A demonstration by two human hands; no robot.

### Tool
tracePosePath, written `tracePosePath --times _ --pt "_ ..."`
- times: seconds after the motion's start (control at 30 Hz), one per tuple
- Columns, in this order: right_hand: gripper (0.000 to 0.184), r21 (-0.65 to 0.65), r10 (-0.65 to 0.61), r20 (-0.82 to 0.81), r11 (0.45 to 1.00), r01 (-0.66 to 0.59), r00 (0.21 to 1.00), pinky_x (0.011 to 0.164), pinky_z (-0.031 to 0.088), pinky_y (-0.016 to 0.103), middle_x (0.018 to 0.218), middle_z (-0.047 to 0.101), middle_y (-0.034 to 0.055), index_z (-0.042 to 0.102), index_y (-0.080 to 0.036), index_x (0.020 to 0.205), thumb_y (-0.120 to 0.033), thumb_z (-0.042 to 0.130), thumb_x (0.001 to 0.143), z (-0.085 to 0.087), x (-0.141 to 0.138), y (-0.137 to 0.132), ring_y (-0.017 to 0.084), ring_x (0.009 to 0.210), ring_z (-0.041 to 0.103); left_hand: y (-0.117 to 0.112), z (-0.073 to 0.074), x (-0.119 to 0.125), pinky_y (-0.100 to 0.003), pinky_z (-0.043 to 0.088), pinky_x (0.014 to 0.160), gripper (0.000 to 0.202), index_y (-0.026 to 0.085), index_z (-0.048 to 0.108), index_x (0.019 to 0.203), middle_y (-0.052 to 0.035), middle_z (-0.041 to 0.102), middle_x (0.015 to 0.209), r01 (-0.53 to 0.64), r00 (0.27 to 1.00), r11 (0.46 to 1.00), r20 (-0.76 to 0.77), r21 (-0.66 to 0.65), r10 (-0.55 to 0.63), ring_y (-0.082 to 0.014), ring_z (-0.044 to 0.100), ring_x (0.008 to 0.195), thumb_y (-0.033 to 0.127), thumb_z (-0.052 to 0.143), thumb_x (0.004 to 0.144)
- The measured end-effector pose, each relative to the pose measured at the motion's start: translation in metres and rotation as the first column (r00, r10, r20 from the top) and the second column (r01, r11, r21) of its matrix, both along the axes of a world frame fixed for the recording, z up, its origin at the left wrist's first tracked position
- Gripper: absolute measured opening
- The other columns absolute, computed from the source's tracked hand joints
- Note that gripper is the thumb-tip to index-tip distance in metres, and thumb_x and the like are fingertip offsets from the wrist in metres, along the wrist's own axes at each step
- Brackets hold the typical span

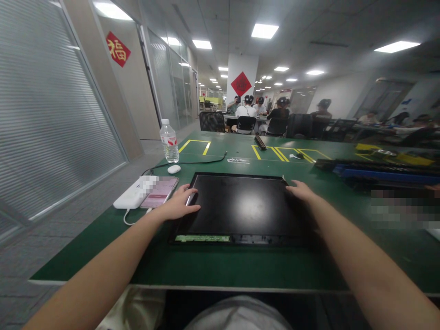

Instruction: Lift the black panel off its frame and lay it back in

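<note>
A black flat display panel (237, 206) lies on the green table in front of me, with a bright reflection on its face. Along its near edge runs a strip of green circuit board (202, 238). My left hand (180, 204) grips the panel's left edge, thumb over the face and fingers along the side. At the far right corner, my right hand (300, 189) holds the right edge; its lower fingers are partly hidden. Left of my left hand are a phone (160, 192) and a white power bank (132, 195) with a white cable.
Beyond the phone stand a water bottle (169, 142) and a small white case (173, 169). A black cable (202, 162) crosses the green table (103, 261). Yellow tape marks (275, 153) and a dark strip (260, 142) lie farther back. Dark and blue parts (360, 174) sit right.
</note>
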State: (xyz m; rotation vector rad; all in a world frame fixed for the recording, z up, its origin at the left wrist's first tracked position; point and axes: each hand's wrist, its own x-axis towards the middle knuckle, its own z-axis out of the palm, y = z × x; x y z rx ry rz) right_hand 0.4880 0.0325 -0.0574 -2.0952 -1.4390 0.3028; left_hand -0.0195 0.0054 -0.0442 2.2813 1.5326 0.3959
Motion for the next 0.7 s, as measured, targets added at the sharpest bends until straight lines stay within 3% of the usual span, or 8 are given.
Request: tracePosePath --times 0.17,0.23,0.33,0.43,0.57,0.7 --pt "0.040 0.000 -0.041 -0.295 0.999 0.042 0.955 0.103 0.050 0.039 0.127 0.070 0.0127 0.073 -0.019 0.118 -0.030 0.067 0.080 -0.005 -0.001 -0.037 0.028 0.117 0.066 -0.003 0.003 -0.001 -0.054 0.027 0.121 0.085 0.017 0.053 0.145 -0.0229 0.031 0.164 0.019 1.000 0.999 -0.010 0.046 -0.019 -0.0431 0.029 0.152 0.064 0.067 0.076" --pt "0.035 -0.007 0.005 -0.329 1.000 -0.008 0.944 0.102 0.050 0.040 0.120 0.074 0.0106 0.075 -0.020 0.112 -0.028 0.068 0.079 -0.005 -0.002 -0.051 0.027 0.113 0.067 -0.005 0.007 -0.001 -0.054 0.028 0.121 0.082 0.020 0.055 0.143 -0.0202 0.033 0.164 0.099 0.995 0.992 -0.008 0.082 -0.099 -0.0425 0.030 0.151 0.063 0.071 0.075" --pt "0.039 -0.055 0.064 -0.353 0.995 -0.089 0.933 0.097 0.052 0.041 0.108 0.076 0.0100 0.074 -0.020 0.116 -0.030 0.070 0.079 -0.004 -0.002 -0.066 0.028 0.106 0.070 -0.011 0.014 0.000 -0.052 0.031 0.120 0.076 0.024 0.056 0.143 -0.0159 0.038 0.163 0.307 0.952 0.949 -0.012 0.069 -0.307 -0.0381 0.035 0.149 0.057 0.075 0.077" --pt "0.043 -0.067 0.091 -0.313 0.991 -0.118 0.945 0.096 0.053 0.041 0.112 0.075 0.0109 0.074 -0.020 0.120 -0.030 0.070 0.079 -0.003 0.000 -0.073 0.030 0.108 0.069 -0.017 0.022 0.003 -0.052 0.033 0.118 0.070 0.026 0.061 0.137 -0.0140 0.044 0.159 0.447 0.894 0.894 -0.025 0.035 -0.447 -0.0375 0.039 0.146 0.051 0.080 0.075" --pt "0.038 -0.051 0.142 -0.150 0.987 -0.151 0.979 0.108 0.046 0.042 0.129 0.070 0.0114 0.075 -0.020 0.117 -0.025 0.067 0.080 -0.002 -0.002 -0.071 0.030 0.123 0.063 -0.022 0.028 0.006 -0.053 0.034 0.117 0.065 0.029 0.065 0.133 -0.0118 0.047 0.157 0.507 0.862 0.861 -0.027 0.042 -0.507 -0.0377 0.041 0.144 0.047 0.084 0.073" --pt "0.041 -0.075 0.195 -0.002 0.978 -0.194 0.981 0.113 0.042 0.041 0.138 0.065 0.0119 0.074 -0.018 0.121 -0.024 0.064 0.082 0.000 -0.006 -0.068 0.030 0.129 0.059 -0.024 0.028 0.007 -0.047 0.036 0.117 0.062 0.028 0.066 0.132 -0.0113 0.048 0.156 0.546 0.836 0.835 0.014 0.063 -0.548 -0.0342 0.043 0.144 0.041 0.084 0.074"
